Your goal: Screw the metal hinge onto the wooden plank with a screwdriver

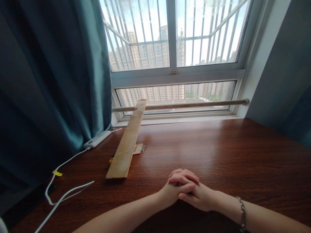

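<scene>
My left hand [170, 193] and my right hand [203, 196] are clasped at the near edge of the table, with their fingers interlaced. No object shows between them. To their left, a long wooden board [126, 141] slants away toward the window, its far end reaching the rail. Beside the board's right edge lies a small piece of brown wood or card [138, 149] with dark printing. Several screws [143, 148] rest at its right side. From under the board's left edge peeks a yellow and black item [111, 160], mostly hidden.
The dark brown wooden table [206, 149] spans the view. A white power strip [97, 139] lies by the blue curtain [80, 81], and its white cable [65, 195] loops along the left. A horizontal rail [194, 105] crosses before the barred window [173, 35].
</scene>
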A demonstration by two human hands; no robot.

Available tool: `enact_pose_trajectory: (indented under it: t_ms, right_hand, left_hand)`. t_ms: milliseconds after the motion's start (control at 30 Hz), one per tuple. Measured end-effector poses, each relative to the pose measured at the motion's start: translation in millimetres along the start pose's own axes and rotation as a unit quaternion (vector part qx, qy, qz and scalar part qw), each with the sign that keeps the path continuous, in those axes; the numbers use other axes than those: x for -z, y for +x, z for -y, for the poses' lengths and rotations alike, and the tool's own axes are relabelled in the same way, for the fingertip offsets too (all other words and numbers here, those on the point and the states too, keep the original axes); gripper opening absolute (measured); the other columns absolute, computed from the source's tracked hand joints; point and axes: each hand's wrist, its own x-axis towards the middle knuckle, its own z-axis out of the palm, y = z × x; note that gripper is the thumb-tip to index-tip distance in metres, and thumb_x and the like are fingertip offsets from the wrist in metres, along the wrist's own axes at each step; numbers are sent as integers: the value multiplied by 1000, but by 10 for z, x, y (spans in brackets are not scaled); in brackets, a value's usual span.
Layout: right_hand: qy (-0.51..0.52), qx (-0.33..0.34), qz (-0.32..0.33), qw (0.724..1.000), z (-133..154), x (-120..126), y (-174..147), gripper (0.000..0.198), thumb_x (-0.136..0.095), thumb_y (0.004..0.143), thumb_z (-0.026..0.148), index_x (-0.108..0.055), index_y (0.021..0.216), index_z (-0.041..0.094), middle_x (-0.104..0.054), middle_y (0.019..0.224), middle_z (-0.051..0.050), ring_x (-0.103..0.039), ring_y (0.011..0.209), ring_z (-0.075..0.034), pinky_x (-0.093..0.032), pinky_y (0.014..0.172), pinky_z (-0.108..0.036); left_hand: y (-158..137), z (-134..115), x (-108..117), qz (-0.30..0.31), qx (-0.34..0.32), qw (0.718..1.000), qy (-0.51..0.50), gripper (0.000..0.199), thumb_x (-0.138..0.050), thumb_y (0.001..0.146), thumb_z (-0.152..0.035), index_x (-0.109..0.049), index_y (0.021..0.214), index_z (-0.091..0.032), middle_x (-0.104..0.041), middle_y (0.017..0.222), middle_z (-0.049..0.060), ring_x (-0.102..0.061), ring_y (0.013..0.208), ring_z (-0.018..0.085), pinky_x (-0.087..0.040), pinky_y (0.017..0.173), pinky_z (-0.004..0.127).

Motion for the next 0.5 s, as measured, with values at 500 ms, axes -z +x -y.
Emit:
enact_pose_trajectory:
  t_ms: [500]
  right_hand:
    - [1,-6,6,1000,7,9,8,41,-45,87,31,-42,126,19,-46,122,-10,-37,120,-17,-35,103,-35]
  left_hand:
    - [2,31,3,2,-10,1000,0,10,-59,79,-26,-67,78,-20,-62,93,3,-54,97,18,-41,91,34]
